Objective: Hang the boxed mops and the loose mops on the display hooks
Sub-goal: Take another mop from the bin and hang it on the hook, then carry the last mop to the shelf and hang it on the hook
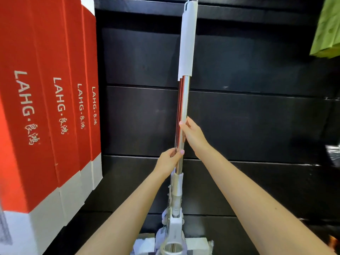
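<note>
Head view: four red boxed mops (60, 111) hang in a row at left against the black slat wall (257, 126), so that lot looks done. A loose mop (183, 107) stands upright mid-frame; its white grip end reaches the top edge, hook itself not visible, can't tell if it's on. Left hand (170, 160) is closed round the steel shaft low down, right hand (191, 133) is wrapped just above, hands close but not touching. Mop head w/ pad sits at bottom edge. Remaining loose mops: none in sight.
</note>
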Available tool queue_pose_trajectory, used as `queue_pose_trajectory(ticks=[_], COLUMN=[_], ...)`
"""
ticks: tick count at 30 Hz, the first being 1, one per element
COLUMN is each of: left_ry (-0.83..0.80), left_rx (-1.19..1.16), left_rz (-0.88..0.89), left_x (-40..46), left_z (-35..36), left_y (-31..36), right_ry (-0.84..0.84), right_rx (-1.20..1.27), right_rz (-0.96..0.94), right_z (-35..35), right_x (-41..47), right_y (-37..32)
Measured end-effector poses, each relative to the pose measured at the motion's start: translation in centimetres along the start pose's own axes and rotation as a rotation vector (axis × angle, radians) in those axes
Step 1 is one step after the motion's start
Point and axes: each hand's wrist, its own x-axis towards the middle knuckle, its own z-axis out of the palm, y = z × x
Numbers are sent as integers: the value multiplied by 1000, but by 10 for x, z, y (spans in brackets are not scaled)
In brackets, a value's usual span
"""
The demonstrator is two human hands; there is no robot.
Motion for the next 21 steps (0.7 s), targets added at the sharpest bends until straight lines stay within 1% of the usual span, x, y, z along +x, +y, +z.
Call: queue_pose_trajectory(ticks=[2, 4, 7, 10, 12, 14, 18, 21], left_ry=[3, 17, 30, 80, 59, -58, -429, -674], left_rx=[46, 101, 285, 488, 570, 607, 589, 616], left_rz=[-24, -10, 39, 219, 315, 386, 501, 587], left_x=[-7, -19, -52, -94, -120, -143, -189, -232], left_z=[-4, -8, -11, -5, 13, 45, 136, 218], left_y=[-1, -5, -7, -5, 1, 8, 15, 16], right_ry=[18, 48, 83, 91, 119, 145, 206, 295], right_rx=[-21, -95, -235, -428, -587, -703, -801, -857], right_rz=[47, 72, 93, 123, 157, 221, 446, 604], right_z=[-3, -11, -35, -74, -105, -137, -200, -245], right_x=[-19, -42, -88, -150, -199, -251, -361, -445], right_y=[7, 17, 36, 59, 75, 90, 117, 131])
